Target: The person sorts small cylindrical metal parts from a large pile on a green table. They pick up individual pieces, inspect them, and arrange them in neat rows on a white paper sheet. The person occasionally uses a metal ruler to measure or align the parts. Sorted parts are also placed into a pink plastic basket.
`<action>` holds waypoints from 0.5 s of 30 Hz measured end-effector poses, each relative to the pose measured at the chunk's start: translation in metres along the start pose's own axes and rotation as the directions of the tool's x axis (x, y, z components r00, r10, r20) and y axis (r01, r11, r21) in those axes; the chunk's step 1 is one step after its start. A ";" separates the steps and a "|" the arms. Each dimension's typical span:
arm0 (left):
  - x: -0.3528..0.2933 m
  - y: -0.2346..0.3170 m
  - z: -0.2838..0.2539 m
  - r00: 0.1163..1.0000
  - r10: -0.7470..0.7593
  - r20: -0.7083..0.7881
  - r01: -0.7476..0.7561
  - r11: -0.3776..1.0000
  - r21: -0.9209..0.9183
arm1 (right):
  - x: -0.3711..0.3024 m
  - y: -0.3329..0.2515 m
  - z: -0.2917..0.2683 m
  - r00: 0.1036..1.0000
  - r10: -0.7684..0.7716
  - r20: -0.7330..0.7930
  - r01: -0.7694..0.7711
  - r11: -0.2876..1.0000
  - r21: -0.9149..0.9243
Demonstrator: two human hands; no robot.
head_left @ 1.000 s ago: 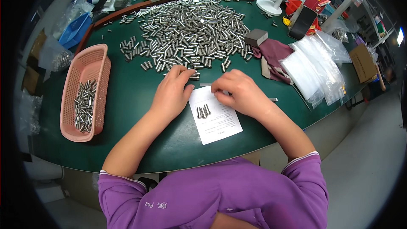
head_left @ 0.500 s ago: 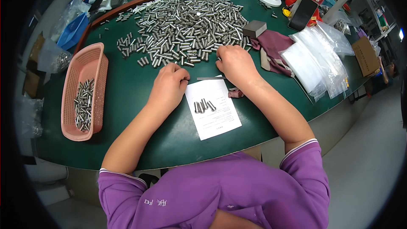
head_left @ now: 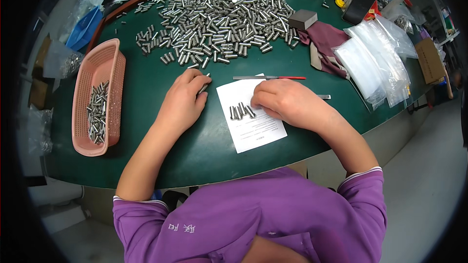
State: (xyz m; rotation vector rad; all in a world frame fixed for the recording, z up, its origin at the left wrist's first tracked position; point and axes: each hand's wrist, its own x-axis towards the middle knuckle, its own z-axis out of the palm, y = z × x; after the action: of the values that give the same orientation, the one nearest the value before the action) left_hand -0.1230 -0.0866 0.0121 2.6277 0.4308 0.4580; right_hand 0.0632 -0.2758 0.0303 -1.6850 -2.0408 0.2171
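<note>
My left hand [head_left: 184, 98] is closed around a short metal pin [head_left: 204, 87], whose end shows past the fingertips, just left of a printed sheet of paper [head_left: 261, 139]. My right hand [head_left: 285, 101] rests over the sheet's right side with its fingers curled down; what they hold, if anything, is hidden. Touching or close to those fingertips is a small row of metal pins [head_left: 242, 112] on the paper. Above the right hand lies a thin file [head_left: 292, 78] with a red handle. A flat metal strip [head_left: 323, 97] pokes out beyond the wrist.
A large heap of metal pins [head_left: 224, 19] covers the back of the green table [head_left: 195, 158]. On the left stands a pink basket [head_left: 115, 102] with more pins. To the right are a grey block [head_left: 302, 19], a maroon cloth [head_left: 324, 41], clear plastic bags [head_left: 360, 70] and a phone [head_left: 360, 5].
My right hand has drawn back from the heap's edge to the sheet, uncovering the file's red handle. My left hand has shifted slightly left, and a pin now shows in it.
</note>
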 end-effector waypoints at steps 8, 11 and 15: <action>-0.005 0.009 0.000 0.979 -0.200 0.031 0.202 0.963 -0.179 | 0.038 -0.023 0.011 0.979 0.082 -0.185 -0.074 0.996 0.048; -0.010 0.010 -0.001 0.970 -0.242 0.004 0.238 0.950 -0.201 | 0.075 -0.002 0.044 0.981 -0.023 -0.195 0.001 0.993 -0.116; -0.017 0.011 -0.006 0.974 -0.223 -0.044 0.210 0.957 -0.202 | 0.096 0.016 0.050 0.990 -0.135 -0.039 0.122 0.963 -0.242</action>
State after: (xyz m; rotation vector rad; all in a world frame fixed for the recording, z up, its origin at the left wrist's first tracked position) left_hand -0.1379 -0.1003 0.0186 2.3482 0.6532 0.4897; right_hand 0.0426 -0.1717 0.0049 -1.6652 -2.1965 -0.1234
